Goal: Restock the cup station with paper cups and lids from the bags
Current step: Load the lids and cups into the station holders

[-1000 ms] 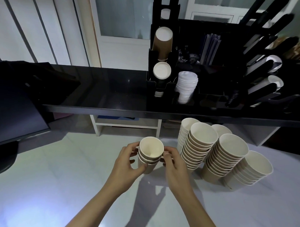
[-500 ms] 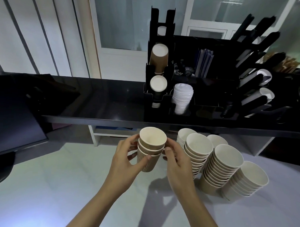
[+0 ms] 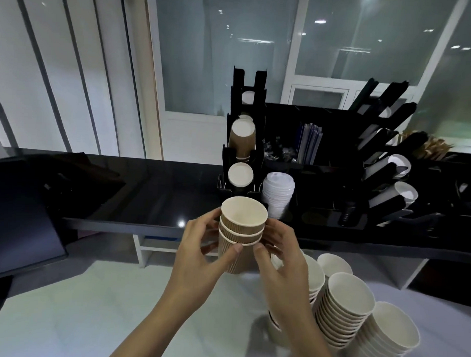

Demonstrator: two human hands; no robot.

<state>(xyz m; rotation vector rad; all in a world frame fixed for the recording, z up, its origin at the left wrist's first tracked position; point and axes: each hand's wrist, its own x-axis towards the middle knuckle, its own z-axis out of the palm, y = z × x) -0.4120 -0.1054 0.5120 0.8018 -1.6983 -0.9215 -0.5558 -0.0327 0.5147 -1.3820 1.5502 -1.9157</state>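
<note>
Head view shows both the left hand point(image 3: 197, 259) and right hand point(image 3: 282, 260) curled around a short nested cup stack point(image 3: 240, 237) raised before the black dispenser rack point(image 3: 243, 152), which looks partly filled, while several stacks point(image 3: 344, 310) wait on the white table point(image 3: 91, 307), bags unseen.

I hold a short nested stack of brown ribbed paper cups with cream insides point(image 3: 240, 232) upright, mouths up, in front of the black cup station rack point(image 3: 243, 152), which holds brown cups mouth-down in its slots. Beside it stands a stack of white plastic lids point(image 3: 278, 194). Leaning stacks of pale paper cups point(image 3: 347, 310) stand on the white surface point(image 3: 64, 319) at lower right.
</note>
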